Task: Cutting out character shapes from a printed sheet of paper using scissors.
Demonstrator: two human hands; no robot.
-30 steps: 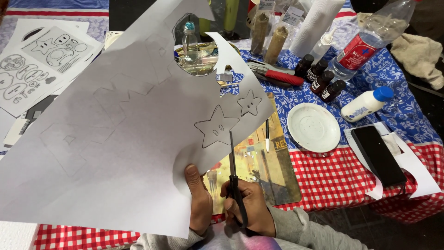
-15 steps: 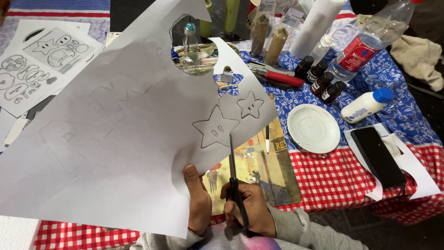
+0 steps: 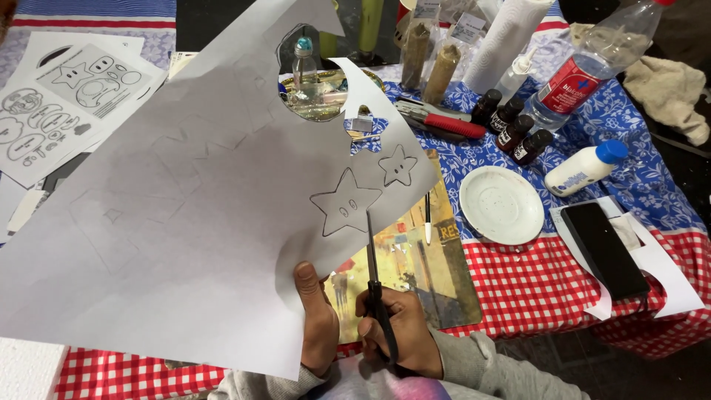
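Note:
My left hand [image 3: 317, 322] pinches the near edge of a large white paper sheet [image 3: 185, 222] and holds it up over the table. The sheet has a cut-out hole near its top and two printed stars [image 3: 346, 201] near its right edge. My right hand [image 3: 400, 330] grips black scissors [image 3: 374, 274] by the handles. The blades point away from me, and their tip touches the paper's edge just below the larger star.
On the red-checked and blue-flowered cloth [image 3: 533, 274] lie a picture board [image 3: 415, 259], a white saucer [image 3: 502, 204], a black phone [image 3: 603, 248] on paper, a white glue bottle [image 3: 585, 167], small dark bottles [image 3: 511, 130], a plastic bottle [image 3: 585, 74], a red-handled tool [image 3: 444, 122] and printed sheets [image 3: 59, 104].
The scissor blades have crept a little further up toward the larger star. The sheet has shifted slightly. Both hands stay in the same place.

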